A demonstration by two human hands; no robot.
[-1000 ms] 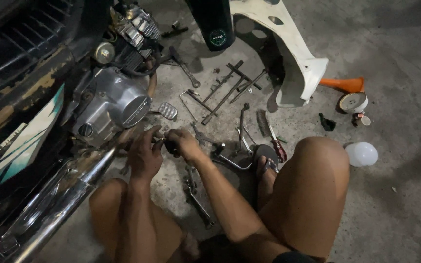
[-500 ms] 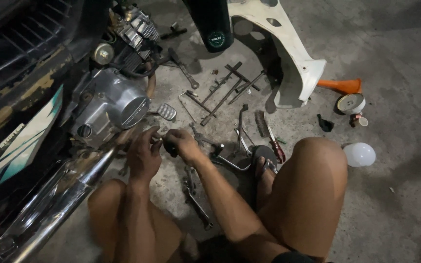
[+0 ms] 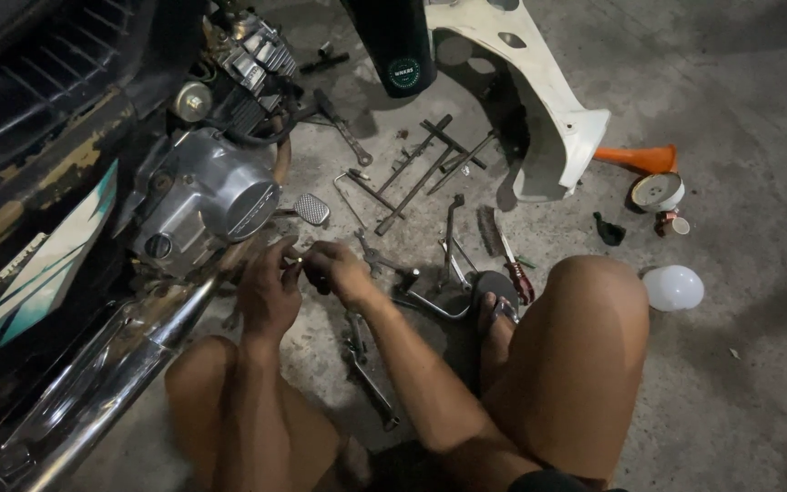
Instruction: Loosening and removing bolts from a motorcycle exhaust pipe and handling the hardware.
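Note:
I squat beside a motorcycle, knees apart. My left hand (image 3: 269, 290) and my right hand (image 3: 334, 271) meet just below the silver engine case (image 3: 211, 202), close to the foot peg (image 3: 311, 209). Both hands pinch a small part (image 3: 295, 261) between their fingertips; it is too small to identify. The right hand also wraps a dark handle, mostly hidden in the fist. The chrome exhaust pipe (image 3: 116, 364) runs under my left forearm.
Wrenches, T-bars and a wire brush (image 3: 430, 173) lie scattered on the concrete ahead. A white body panel (image 3: 548, 137), an orange cone (image 3: 639, 158), a white bulb (image 3: 673, 287) and a small tin (image 3: 658, 191) sit to the right. More wrenches (image 3: 366, 364) lie between my legs.
Both hands have stayed together under the engine, shifting only slightly. The view has barely drifted.

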